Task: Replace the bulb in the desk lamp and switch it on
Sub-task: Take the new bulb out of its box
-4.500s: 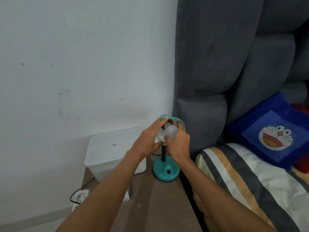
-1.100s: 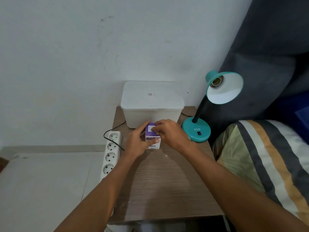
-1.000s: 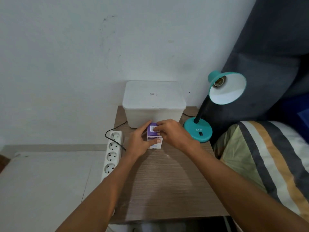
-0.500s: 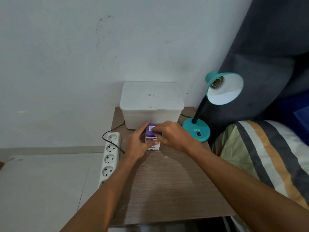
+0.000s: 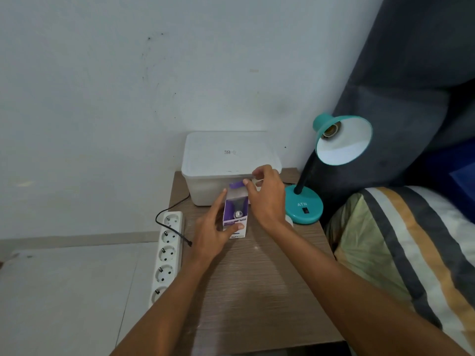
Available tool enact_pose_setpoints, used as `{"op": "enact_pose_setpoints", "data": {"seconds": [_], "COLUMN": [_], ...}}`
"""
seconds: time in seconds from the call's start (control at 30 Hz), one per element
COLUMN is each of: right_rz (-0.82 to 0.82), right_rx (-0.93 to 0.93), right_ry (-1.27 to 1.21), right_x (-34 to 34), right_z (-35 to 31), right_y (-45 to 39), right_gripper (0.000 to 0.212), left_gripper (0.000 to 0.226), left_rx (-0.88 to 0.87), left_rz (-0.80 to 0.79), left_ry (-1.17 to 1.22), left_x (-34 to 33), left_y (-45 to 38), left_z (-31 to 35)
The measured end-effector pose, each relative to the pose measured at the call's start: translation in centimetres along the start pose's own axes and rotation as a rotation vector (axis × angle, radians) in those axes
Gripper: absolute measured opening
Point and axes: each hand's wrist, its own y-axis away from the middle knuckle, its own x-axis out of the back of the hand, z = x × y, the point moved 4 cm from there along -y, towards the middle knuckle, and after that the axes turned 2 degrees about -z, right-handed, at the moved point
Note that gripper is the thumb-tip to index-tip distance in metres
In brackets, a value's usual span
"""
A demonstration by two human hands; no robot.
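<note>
A purple and white bulb box point(image 5: 235, 223) stands on the wooden bedside table point(image 5: 257, 291) with its top flap lifted. The metal base of a bulb point(image 5: 238, 214) shows inside the box. My left hand point(image 5: 213, 232) grips the box from its left side. My right hand point(image 5: 264, 199) pinches the raised flap point(image 5: 237, 185) between thumb and fingers. The teal desk lamp point(image 5: 304, 208) stands at the table's right back corner, its shade point(image 5: 343, 140) tilted toward me, with a bare socket point(image 5: 331, 129) and no bulb in it. A small white object, partly hidden, peeks out behind my right wrist.
A white lidded plastic container point(image 5: 231, 158) sits against the wall behind the box. A white power strip point(image 5: 167, 255) lies on the floor left of the table, with a black cord point(image 5: 169, 214) leading to it. A striped pillow point(image 5: 411, 253) and a dark grey headboard point(image 5: 411, 73) are at the right.
The old bulb is out of the lamp's socket. Both hands moved from the lamp to the bulb box. In the last half second my right hand lifted the box's flap open.
</note>
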Motion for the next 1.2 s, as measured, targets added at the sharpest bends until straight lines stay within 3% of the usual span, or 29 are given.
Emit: {"op": "enact_pose_setpoints", "data": {"seconds": [0.13, 0.27, 0.37, 0.47, 0.7, 1.2], "right_rz": [-0.075, -0.157, -0.332, -0.511, -0.705, -0.673], "right_rx": [-0.015, 0.146, 0.226, 0.261, 0.314, 0.214], "right_ry": [0.002, 0.144, 0.216, 0.313, 0.507, 0.531], "right_x": [0.2, 0.4, 0.1, -0.6, -1.7, -3.3], "right_z": [-0.1, -0.1, 0.0, 0.0, -1.5, -2.0], "right_y": [-0.2, 0.6, 1.3, 1.8, 1.0, 1.2], "right_gripper": [0.011, 0.025, 0.036, 0.028, 0.021, 0.017], "left_gripper": [0.103, 0.103, 0.105, 0.107, 0.111, 0.106], "left_rx": [-0.046, -0.003, 0.014, 0.022, 0.037, 0.032], "left_rz": [-0.022, -0.031, -0.047, -0.056, -0.064, -0.065], "left_ry": [-0.084, -0.016, -0.006, -0.023, 0.002, -0.009], "left_x": [-0.1, 0.0, 0.1, 0.1, 0.0, 0.0], "left_y": [-0.1, -0.3, -0.5, -0.6, -0.9, -0.8], "left_z": [-0.2, -0.4, -0.6, -0.5, -0.7, -1.1]}}
